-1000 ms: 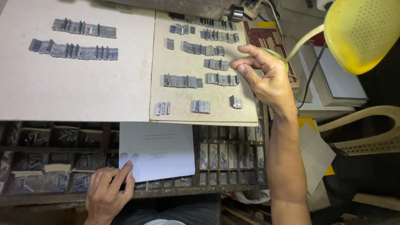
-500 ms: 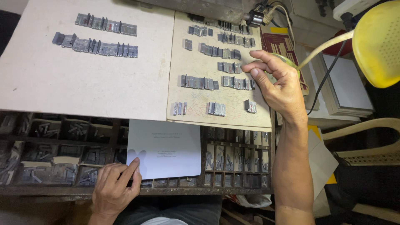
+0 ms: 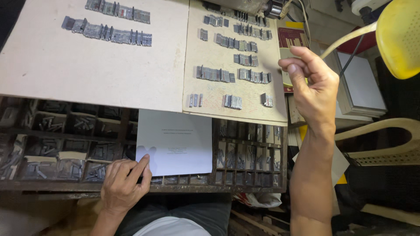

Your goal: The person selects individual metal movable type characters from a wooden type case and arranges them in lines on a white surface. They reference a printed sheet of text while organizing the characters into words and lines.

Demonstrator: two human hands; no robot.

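My left hand (image 3: 124,185) rests at the lower edge of a white printed sheet (image 3: 179,140), index finger stretched onto it. The sheet lies over a dark wooden type case (image 3: 65,135) with several compartments of metal pieces. My right hand (image 3: 313,89) hovers just off the right edge of a beige board (image 3: 249,94), fingers curled toward the thumb. Whether it pinches anything small is unclear. Short rows of grey metal type (image 3: 214,74) lie on the beige board. Two longer rows (image 3: 109,34) lie on a grey board (image 3: 87,74) to the left.
A yellow perforated lamp shade (image 3: 400,37) on a bent arm hangs at the top right, close to my right hand. Below it sit a white stack (image 3: 358,87) and a cream plastic chair (image 3: 385,140). Cables and a metal device (image 3: 271,8) sit beyond the beige board.
My right hand has drawn back to the right, from over the type rows to past the beige board's edge. My left hand stays on the white sheet.
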